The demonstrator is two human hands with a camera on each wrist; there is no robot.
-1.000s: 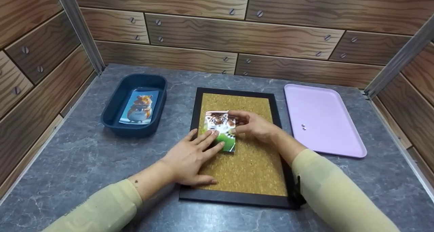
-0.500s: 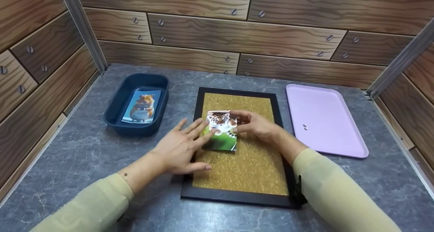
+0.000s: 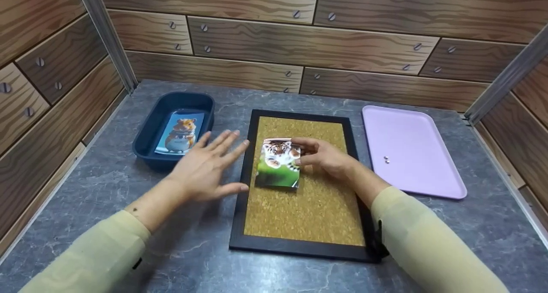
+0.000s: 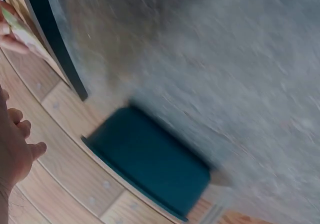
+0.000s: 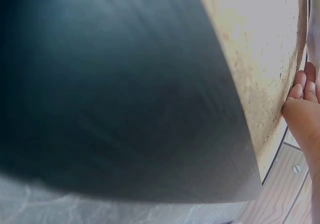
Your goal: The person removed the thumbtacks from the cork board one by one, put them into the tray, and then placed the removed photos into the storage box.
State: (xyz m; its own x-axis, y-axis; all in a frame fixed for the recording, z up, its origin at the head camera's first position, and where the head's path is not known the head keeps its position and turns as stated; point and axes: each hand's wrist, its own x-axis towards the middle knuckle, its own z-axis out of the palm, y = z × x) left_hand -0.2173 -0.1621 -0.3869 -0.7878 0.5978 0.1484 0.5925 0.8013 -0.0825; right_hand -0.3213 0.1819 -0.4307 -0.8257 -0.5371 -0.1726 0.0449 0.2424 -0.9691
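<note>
A picture card with a tiger cub on green is at the cork board, left of its middle. My right hand holds the card's right edge between thumb and fingers. In the right wrist view the same hand shows only at the right border, beyond the black frame. My left hand, fingers spread and straight, hovers between board and blue bin, touching neither card nor board. The left wrist view catches this hand at its left edge.
At the left stands a dark blue bin with a hamster picture card inside. A lilac tray lies right of the board, bearing small silvery pieces. Wood-patterned walls enclose the grey marbled table.
My left hand has lifted off the tiger card and moved left, past the board's edge. My right hand has stayed at the card's right side.
</note>
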